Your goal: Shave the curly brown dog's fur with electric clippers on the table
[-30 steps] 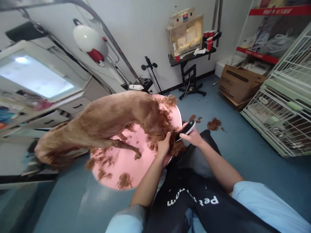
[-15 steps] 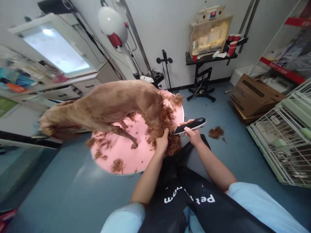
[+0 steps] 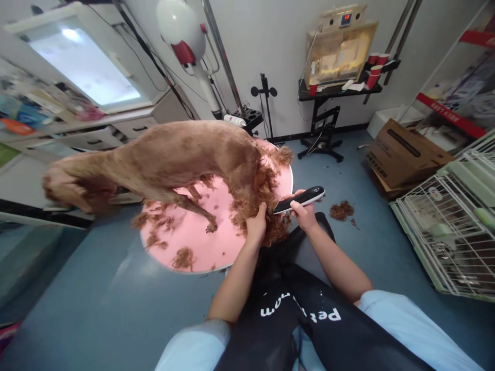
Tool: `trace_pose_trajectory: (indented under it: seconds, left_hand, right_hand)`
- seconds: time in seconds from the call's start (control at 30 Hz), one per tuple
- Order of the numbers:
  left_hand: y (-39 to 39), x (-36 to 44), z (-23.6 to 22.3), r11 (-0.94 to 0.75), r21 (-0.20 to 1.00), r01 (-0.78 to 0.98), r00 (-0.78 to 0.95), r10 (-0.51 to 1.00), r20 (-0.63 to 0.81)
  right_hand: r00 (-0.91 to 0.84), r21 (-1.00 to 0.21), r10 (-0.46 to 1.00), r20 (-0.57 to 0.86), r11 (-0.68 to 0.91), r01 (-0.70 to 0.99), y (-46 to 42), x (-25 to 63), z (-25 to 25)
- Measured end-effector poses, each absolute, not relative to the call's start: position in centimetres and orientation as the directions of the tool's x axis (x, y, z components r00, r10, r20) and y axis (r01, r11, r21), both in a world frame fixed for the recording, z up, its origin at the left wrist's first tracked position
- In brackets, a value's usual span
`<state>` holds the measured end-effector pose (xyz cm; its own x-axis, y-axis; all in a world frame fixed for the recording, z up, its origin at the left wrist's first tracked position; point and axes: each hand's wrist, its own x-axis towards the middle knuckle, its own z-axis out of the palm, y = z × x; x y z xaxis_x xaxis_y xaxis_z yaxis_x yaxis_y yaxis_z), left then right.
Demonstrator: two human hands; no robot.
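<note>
A brown dog, its body coat clipped short, stands on a round pink grooming table with its head towards the left. My left hand is closed on the dog's hind leg, low down where the fur is still long and curly; the far fingers are hidden in the fur. Gripped in my right hand is a black and white hair clipper. Its blade end points left and lies at the curly leg fur, close to my left hand. Loose brown hair clumps are scattered over the tabletop.
Beyond the table stand a white dryer and a black tool holder. A lit clear cabinet rests on a black stand at the back. A cardboard box and a wire cage are at right; cut hair lies on the floor.
The clipper and my right hand have shifted slightly left, towards the leg fur. The dog's head has moved further left. My left hand keeps its hold, and the view has turned a little.
</note>
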<state>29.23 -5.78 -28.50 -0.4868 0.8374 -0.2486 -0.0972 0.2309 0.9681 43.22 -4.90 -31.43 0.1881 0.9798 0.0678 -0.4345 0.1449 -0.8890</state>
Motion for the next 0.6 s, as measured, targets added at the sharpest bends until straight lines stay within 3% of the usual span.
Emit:
trace_pose_trajectory:
  seconds: [0.2, 0.4, 0.6]
  left_hand:
    - [-5.9, 29.2, -28.3, 0.237, 0.968, -0.08, -0.478, 0.843, -0.246]
    - [-6.0, 29.2, -27.8, 0.185, 0.979, -0.086, -0.474, 0.857, -0.203]
    - [-5.9, 29.0, -27.8, 0.186, 0.978, -0.097, -0.457, 0.864, -0.21]
  right_hand:
    - [0.076, -0.931, 0.996, 0.048, 0.072, -0.358, -6.4, 43.0, -32.3]
    - [0.327, -0.922, 0.941, 0.087, 0.2, -0.331, -7.8, 41.7, -31.8]
    - [0.293, -0.963, 0.952, 0.088, 0.156, -0.218, -10.2, 40.4, -32.5]
